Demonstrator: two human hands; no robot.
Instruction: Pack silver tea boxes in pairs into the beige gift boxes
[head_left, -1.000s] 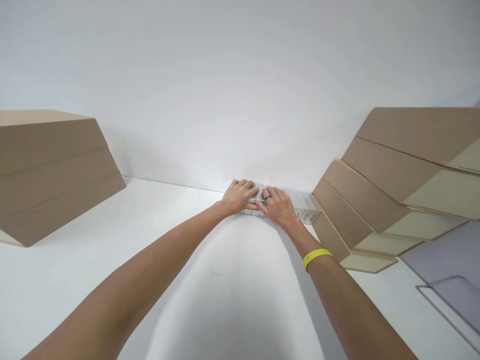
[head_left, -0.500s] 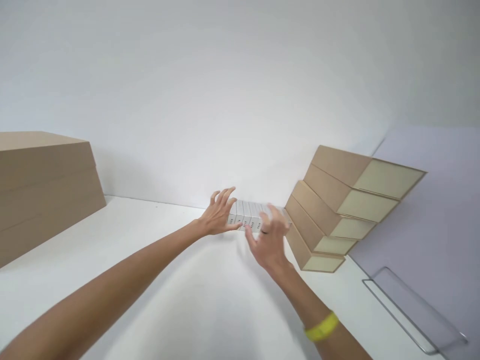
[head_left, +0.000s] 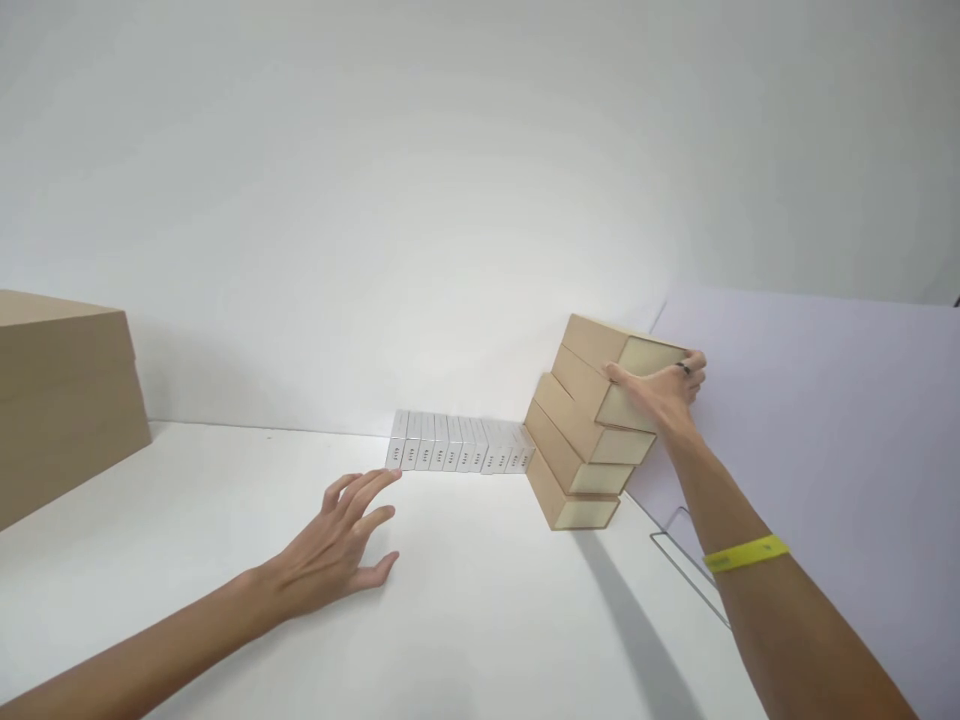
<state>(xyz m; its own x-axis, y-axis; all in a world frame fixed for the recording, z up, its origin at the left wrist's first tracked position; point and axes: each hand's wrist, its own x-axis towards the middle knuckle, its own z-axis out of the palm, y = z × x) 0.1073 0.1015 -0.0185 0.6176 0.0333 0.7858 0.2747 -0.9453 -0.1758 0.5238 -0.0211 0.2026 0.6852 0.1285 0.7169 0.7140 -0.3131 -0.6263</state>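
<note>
Along the foot of the back wall stands a row of small white boxes (head_left: 451,443), upright and side by side, with dark print on their fronts. Just in front of the row's left end is my left hand (head_left: 334,550), empty, its fingers spread. My right hand (head_left: 664,388) is at the upper right of a stepped stack of tan cardboard boxes (head_left: 566,440) with pale end faces. Its thumb lies at the left of the upper cardboard box (head_left: 592,340) and its fingers wrap the right side. The stack's left side meets the row's right end.
Another pile of brown boxes (head_left: 67,400) stands at the left. A white wall (head_left: 420,200) rises behind, and a pale panel (head_left: 840,440) is at the right. A thin metal wire frame (head_left: 686,570) lies right of the stack on the white surface (head_left: 480,600).
My right hand has left the white boxes and moved right onto the cardboard stack. My left hand has drawn back down and left, off the row. The view has shifted.
</note>
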